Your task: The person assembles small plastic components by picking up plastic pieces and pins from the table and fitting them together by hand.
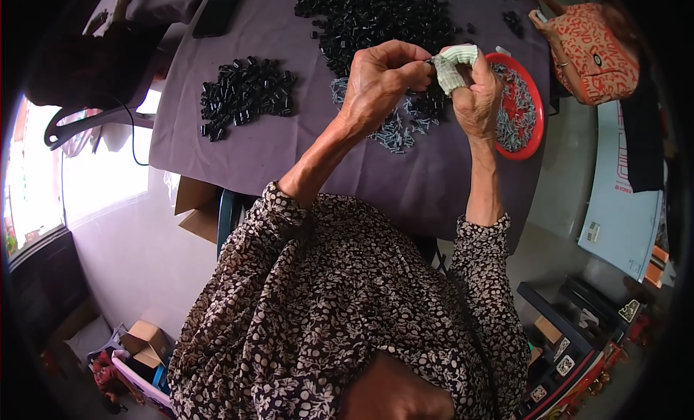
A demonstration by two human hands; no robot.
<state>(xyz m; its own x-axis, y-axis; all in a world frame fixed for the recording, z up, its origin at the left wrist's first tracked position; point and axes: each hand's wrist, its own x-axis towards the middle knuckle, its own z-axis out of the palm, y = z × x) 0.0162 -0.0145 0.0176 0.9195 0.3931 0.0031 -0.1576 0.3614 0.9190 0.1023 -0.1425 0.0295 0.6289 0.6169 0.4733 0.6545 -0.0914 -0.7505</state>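
Above the purple tablecloth [217, 156], my two hands meet fingertip to fingertip. My left hand [379, 80] pinches a small black piece [431, 61], mostly hidden by the fingers. On my right hand [478, 105], pale knitted covers wrap the thumb and forefinger; these close against the same spot, and whether they hold a second part is hidden. Beneath the hands lie loose small grey pins [396, 134]. A big heap of black plastic pieces [369, 22] spreads beyond them, with a smaller black pile [246, 95] to the left. Right of my right hand is a red plate [538, 131] holding many grey pins.
At the upper right sits a person in an orange patterned top [596, 55]. Another person's arm [121, 4] shows at the far left. A cardboard box [196, 210] stands by the table's left edge, and a pale blue-white panel [614, 203] at the right.
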